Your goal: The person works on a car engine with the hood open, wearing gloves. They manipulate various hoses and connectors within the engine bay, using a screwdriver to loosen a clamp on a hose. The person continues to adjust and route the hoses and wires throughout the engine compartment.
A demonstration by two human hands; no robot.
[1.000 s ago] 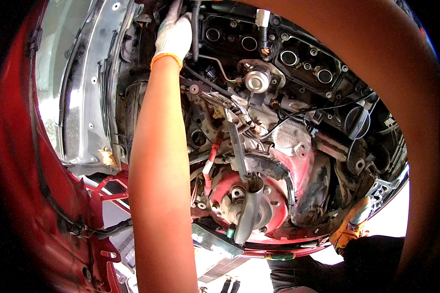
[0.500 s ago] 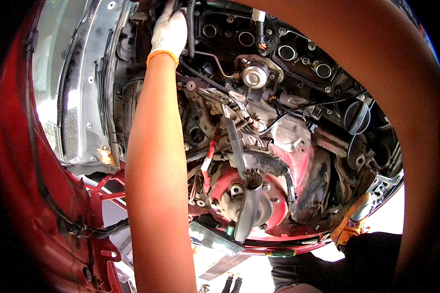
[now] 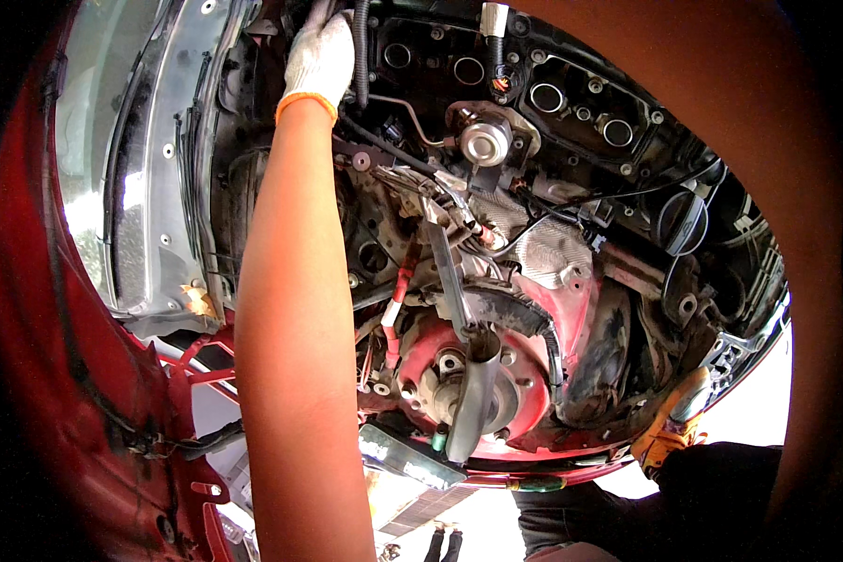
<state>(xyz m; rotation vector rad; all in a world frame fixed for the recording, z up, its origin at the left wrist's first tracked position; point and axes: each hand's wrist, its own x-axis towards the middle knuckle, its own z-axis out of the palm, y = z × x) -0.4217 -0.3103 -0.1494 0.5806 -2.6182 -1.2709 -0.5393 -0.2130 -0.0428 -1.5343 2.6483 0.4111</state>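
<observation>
My left hand (image 3: 320, 64), in a white knit glove with an orange cuff, reaches to the top edge of the picture over the back of the engine bay. It lies right beside a black corrugated hose (image 3: 362, 51). The fingertips are cut off or lost in shadow, so their grip does not show. My right arm (image 3: 721, 103) arcs across the upper right, with its hand outside the picture. Between the arms lie the black engine top (image 3: 436, 84) with round openings, a round silver metal part (image 3: 484, 144) and a black cap (image 3: 684, 225).
Below the engine are a flat metal bar (image 3: 448, 272), a grey tube (image 3: 474, 403) and a red-rimmed wheel hub (image 3: 525, 389). A red body panel (image 3: 75, 403) and windshield (image 3: 94, 140) line the left. An orange shoe (image 3: 670, 426) and dark trouser leg (image 3: 721, 482) are lower right.
The view has shifted slightly. My right arm has moved a little outward to the right, while my left hand stays by the corrugated hose.
</observation>
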